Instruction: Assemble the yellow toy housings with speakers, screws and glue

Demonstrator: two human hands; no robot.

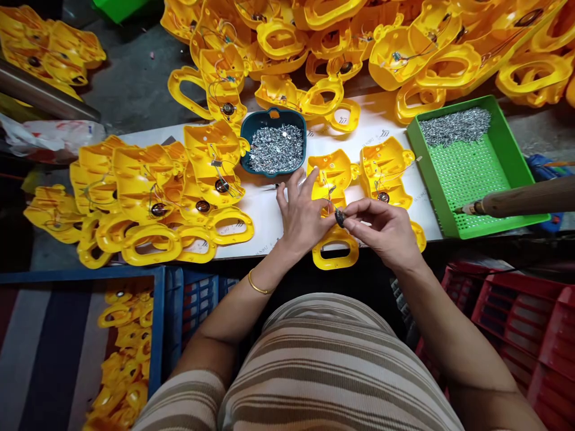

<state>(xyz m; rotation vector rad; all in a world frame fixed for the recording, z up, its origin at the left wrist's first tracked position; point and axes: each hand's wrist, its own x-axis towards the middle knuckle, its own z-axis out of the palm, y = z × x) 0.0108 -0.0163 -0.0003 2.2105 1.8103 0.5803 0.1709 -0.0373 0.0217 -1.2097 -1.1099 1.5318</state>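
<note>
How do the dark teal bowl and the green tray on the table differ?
The dark teal bowl is small and rounded, while the green tray is larger, rectangular and has a perforated floor. The bowl sits near the left hand, at the middle of the table; the tray sits on the right, past the right hand. Screws cover the bowl's inside, but in the tray they are heaped only at the far end. Both hold small silvery screws.

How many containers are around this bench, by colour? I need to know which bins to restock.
Teal bowl of screws: 1
Green perforated tray of screws: 1
Blue crate of yellow shells: 1
Red crates: at least 2, edges hard to separate
Green bin at the top edge, mostly cut off: 1
Total: at least 6
</note>
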